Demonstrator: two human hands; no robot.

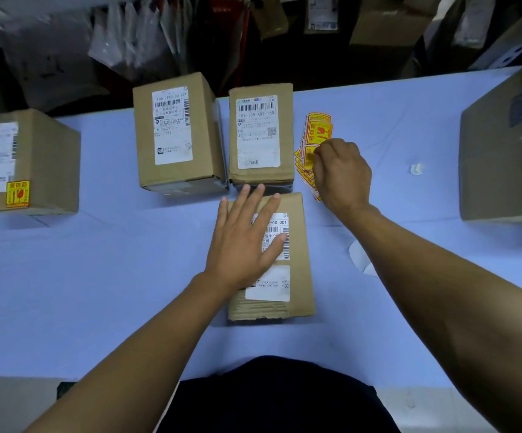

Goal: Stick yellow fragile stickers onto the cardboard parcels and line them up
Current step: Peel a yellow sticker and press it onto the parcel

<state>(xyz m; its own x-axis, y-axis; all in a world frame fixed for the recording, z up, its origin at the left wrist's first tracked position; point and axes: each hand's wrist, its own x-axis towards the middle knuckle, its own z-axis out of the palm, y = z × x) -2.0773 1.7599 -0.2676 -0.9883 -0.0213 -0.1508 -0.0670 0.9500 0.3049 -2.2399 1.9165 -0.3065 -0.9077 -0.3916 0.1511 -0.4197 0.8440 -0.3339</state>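
**Flat palm on parcel, fingers at stickers**

Nearest, on pale blue cloth tabletop [97, 276]: flat rectangular brown cardboard parcel [300, 260] with white printed labels, pressed under left hand [241, 242], fingers straight and spread. Just right and beyond: right hand [340, 173], grip curled, pinching at fanned stack of glossy yellow-and-red fragile stickers [315, 132]. Farther back: two upright boxy cardboard parcels [175, 170] side by side, touching. Far left: stickered cardboard box [50, 157].
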